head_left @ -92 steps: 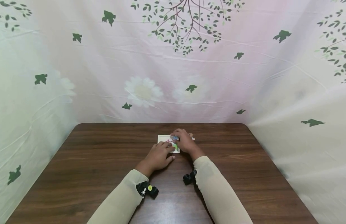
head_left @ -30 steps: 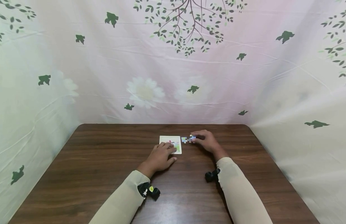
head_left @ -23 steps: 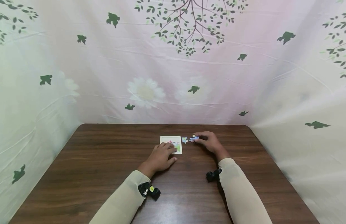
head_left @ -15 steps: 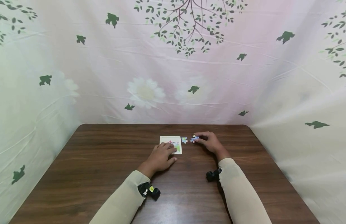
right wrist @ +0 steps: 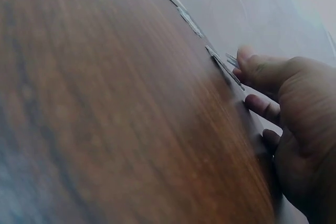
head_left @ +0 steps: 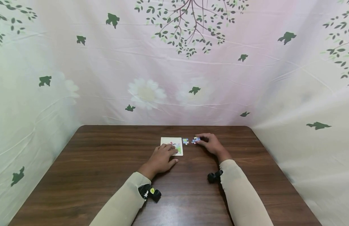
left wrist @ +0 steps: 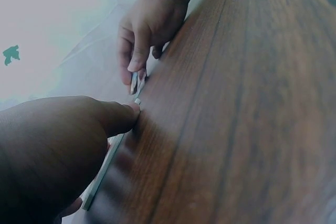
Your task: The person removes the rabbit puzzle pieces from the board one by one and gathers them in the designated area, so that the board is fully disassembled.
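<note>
My left hand (head_left: 160,158) rests flat on a small white-framed picture puzzle (head_left: 171,139), its fingers covering the lower part of the picture. Right of the frame a blue jigsaw piece (head_left: 185,141) with a greenish patch lies on the table. Farther right, thumb and fingers of my right hand (head_left: 212,144) pinch a jigsaw piece (right wrist: 231,59) by its edge. Just below that one, another thin piece (right wrist: 223,66) shows in the right wrist view; the two overlap in the head view. The left wrist view shows the frame's edge (left wrist: 102,174) under my left hand.
The brown wooden table (head_left: 106,150) ends at a back edge close behind the puzzle. A pale printed cloth (head_left: 168,110) with leaves and birds hangs behind and at both sides. Black wrist cameras (head_left: 155,195) sit on both forearms.
Since the oldest frame, my right hand has moved from over the puzzle to its right, uncovering loose pieces. Lately those by its fingertips shifted slightly right. My left hand stays put.
</note>
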`<state>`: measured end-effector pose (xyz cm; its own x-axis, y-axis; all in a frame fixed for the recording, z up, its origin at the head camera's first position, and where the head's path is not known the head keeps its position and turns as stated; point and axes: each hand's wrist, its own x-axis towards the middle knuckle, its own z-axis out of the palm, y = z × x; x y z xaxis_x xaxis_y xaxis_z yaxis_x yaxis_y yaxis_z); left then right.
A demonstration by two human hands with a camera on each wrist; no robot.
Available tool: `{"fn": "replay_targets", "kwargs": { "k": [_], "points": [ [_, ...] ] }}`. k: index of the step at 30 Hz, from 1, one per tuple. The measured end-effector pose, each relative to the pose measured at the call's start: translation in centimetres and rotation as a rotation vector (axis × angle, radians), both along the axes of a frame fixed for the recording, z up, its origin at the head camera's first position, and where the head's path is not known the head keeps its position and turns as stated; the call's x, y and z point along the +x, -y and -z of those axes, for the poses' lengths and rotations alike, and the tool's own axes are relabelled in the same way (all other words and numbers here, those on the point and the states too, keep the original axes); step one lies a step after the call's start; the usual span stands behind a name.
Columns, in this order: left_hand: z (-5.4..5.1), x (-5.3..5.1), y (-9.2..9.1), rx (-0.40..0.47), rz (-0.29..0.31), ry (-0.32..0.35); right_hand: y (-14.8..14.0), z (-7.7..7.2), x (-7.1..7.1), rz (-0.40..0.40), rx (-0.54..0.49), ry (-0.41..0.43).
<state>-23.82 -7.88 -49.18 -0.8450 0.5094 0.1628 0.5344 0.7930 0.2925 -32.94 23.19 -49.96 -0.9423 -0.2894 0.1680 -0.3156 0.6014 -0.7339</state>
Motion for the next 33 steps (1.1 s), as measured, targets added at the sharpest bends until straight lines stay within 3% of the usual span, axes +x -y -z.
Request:
{"fn": "replay_targets", "kwargs": {
  "k": [12,33],
  "points": [
    [0.14,-0.20,0.01,-0.009,-0.001,-0.007,0.48,-0.39,0.16,0.063,-0.144,0.018],
    [0.21,-0.09,-0.04,0.005,-0.009,0.010,0.37,-0.07,0.00,0.129,-0.104,0.044]
  ]
}}
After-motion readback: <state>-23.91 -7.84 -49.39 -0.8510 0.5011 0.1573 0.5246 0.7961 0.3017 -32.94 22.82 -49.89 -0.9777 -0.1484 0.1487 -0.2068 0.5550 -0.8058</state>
